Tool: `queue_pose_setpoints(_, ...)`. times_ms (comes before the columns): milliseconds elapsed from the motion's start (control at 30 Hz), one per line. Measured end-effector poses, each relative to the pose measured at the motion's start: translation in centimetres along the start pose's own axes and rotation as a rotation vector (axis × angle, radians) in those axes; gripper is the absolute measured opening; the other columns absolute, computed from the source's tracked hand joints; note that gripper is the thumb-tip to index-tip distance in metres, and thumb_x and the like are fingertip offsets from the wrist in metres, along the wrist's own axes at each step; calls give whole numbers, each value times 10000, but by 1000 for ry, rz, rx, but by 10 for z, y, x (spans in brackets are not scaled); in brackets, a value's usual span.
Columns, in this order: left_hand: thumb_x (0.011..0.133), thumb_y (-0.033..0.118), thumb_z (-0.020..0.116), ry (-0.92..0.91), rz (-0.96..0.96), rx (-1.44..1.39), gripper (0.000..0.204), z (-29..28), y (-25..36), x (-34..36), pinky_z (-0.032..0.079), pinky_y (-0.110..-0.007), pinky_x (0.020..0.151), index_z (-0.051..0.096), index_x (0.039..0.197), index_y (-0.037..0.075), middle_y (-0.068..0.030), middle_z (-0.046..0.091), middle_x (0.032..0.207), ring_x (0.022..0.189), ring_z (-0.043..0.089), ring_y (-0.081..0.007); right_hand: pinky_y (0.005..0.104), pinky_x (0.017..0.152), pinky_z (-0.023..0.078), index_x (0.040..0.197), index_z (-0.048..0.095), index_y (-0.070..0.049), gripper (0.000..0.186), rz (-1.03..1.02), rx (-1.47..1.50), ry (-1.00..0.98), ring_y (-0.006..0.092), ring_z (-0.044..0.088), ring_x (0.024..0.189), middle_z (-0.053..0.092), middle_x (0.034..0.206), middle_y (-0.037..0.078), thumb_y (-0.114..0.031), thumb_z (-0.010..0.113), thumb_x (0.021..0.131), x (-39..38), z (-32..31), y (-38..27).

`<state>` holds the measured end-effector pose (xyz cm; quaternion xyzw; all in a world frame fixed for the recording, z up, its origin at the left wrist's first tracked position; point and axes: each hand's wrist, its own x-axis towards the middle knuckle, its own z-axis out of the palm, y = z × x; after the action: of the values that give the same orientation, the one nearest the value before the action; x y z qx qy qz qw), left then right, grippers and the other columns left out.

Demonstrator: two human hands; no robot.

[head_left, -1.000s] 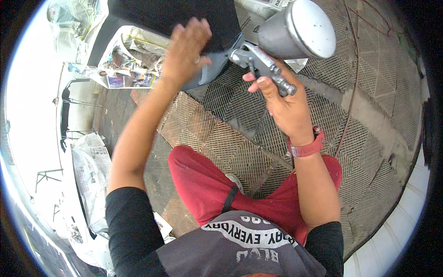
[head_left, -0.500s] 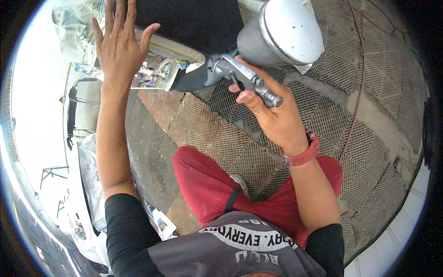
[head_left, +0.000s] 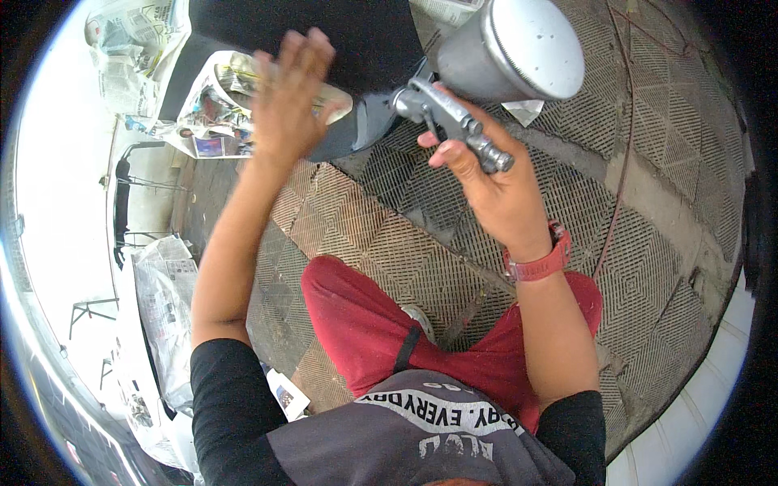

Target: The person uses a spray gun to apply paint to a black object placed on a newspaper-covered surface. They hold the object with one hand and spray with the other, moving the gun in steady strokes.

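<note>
At nine o'clock we see crumpled newspaper masking a white panel. Toward eleven, our left hand is spread flat, fingers open, gripping nothing, over the black panel edged with newspaper. At one o'clock our right hand is wrapped around the spray gun; its metal cup is lidded, contents hidden.
</note>
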<state>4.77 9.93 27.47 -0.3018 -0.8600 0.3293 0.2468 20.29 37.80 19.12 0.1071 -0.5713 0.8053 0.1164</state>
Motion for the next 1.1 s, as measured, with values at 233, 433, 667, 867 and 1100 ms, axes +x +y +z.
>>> queue_pose_setpoints(233,1098,470,609,194,-22,283,811,-37,-21,56,171,-517,1381,352,1733,36,-203,298,1819,1635,356,-387,293,872,579,1521,681,-53,571,93,-54,100,94,684,913,783,1076,31,-420,758,1089,4,-29,10)
queue_pose_setpoints(433,1056,701,517,-128,219,250,903,55,78,75,70,-522,1411,350,1761,163,-45,243,1866,1733,148,-251,302,838,579,1520,683,-58,668,186,-113,117,124,704,866,798,1046,76,-580,664,1104,-1,-48,35)
queue_pose_setpoints(667,1108,746,338,-372,382,436,901,120,161,99,-28,-514,1414,209,1801,184,-7,118,1892,1745,39,-225,310,820,584,1507,685,-32,715,307,-171,157,148,719,858,804,1026,117,-618,648,1099,-15,-59,49)
queue_pose_setpoints(867,1114,731,348,-450,409,496,880,174,211,92,-88,-540,1396,269,1790,173,-24,152,1889,1747,28,-253,324,836,607,1454,713,-11,734,337,-126,199,167,756,896,804,1003,127,-640,666,1079,-18,-62,53)
queue_pose_setpoints(1100,1130,645,371,-747,418,328,803,221,243,48,-61,-553,1380,345,1766,155,-62,276,1855,1736,125,-283,330,831,610,1416,731,2,765,311,-132,220,178,764,894,811,1001,138,-673,667,1063,-15,-68,68)
